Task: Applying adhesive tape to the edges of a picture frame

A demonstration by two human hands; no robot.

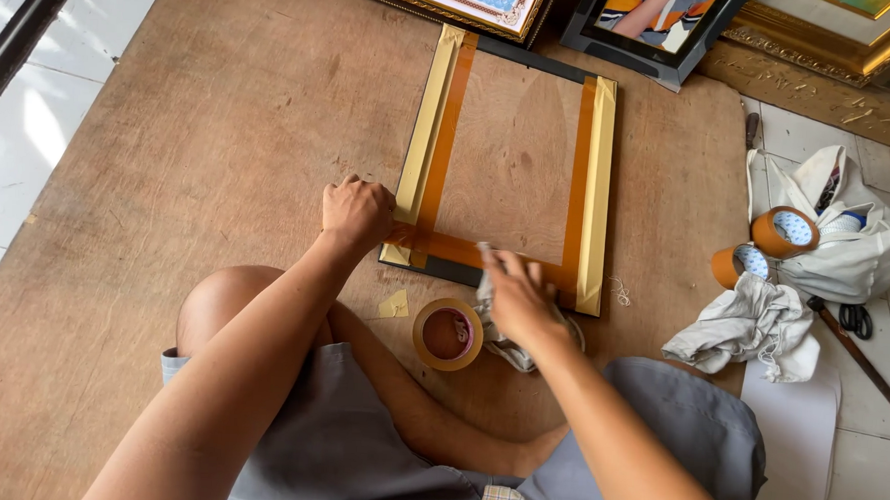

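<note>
A brown wooden board (222, 153) covers most of the floor, and the person sits at its near edge with bare knees on it. On the board lies a picture frame (507, 163), face down, its backing brown, with tan tape along the left, right and near edges and pale yellow strips outside that on the two long sides. Its far edge is bare and black.

Right of the board, on white tiles, a white bag (849, 254) holds one tape roll (786, 230); a second roll (740, 262) lies beside it, touching a crumpled white cloth (753, 330). Scissors (855, 319) lie just right of the cloth.

The left hand (356, 212) is curled shut, knuckles up, pressing on the frame's near left corner where the tape strips meet. The right hand (519, 297) is blurred; its fingers are loosely spread over a white rag (501, 346) at the frame's near edge, and I cannot tell if it grips the rag.

A third tape roll (448, 334) lies flat on the board between the forearms, just left of the rag. A small yellow scrap (396, 303) lies near it.
</note>
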